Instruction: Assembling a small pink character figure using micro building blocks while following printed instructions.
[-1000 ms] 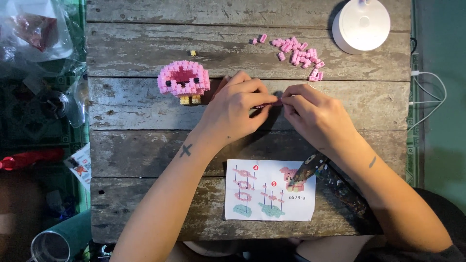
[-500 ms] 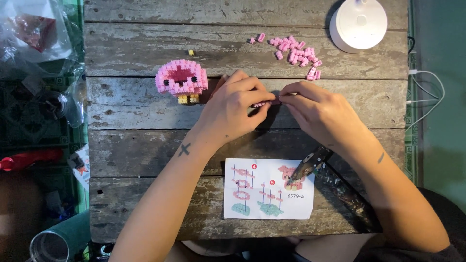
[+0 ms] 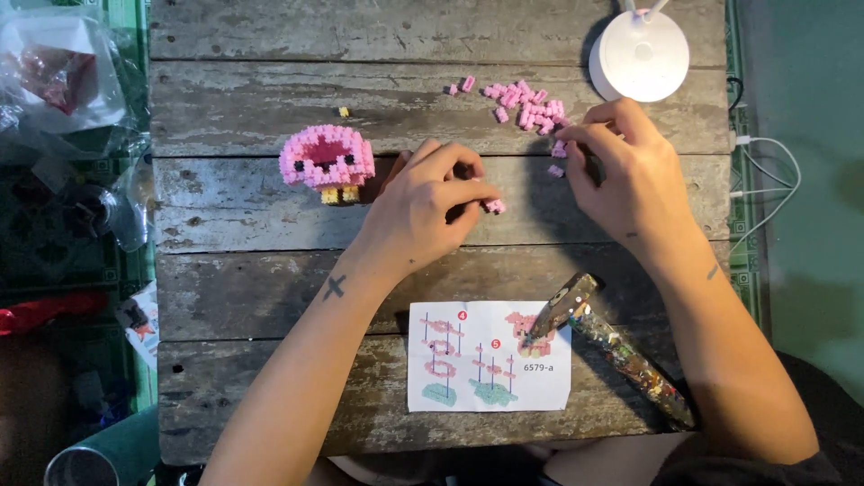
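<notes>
My left hand (image 3: pixel 432 202) rests mid-table, fingers pinched on a small pink brick piece (image 3: pixel 493 206). My right hand (image 3: pixel 621 166) reaches up to the pile of loose pink bricks (image 3: pixel 529 103), with its fingertips at the pile's lower right edge. Whether it grips a brick I cannot tell. A finished pink brick figure with yellow feet (image 3: pixel 326 160) stands left of my left hand. A tiny yellow brick (image 3: pixel 343 112) lies above it.
A white instruction sheet (image 3: pixel 489 356) lies near the front edge of the weathered wooden table (image 3: pixel 234 270), with a patterned knife-like tool (image 3: pixel 612 346) lying partly on it. A white round lamp base (image 3: pixel 640 54) sits at the back right. Plastic bags and clutter lie left of the table.
My right hand has left the piece and moved up right to the loose brick pile. My left hand keeps holding the small pink piece.
</notes>
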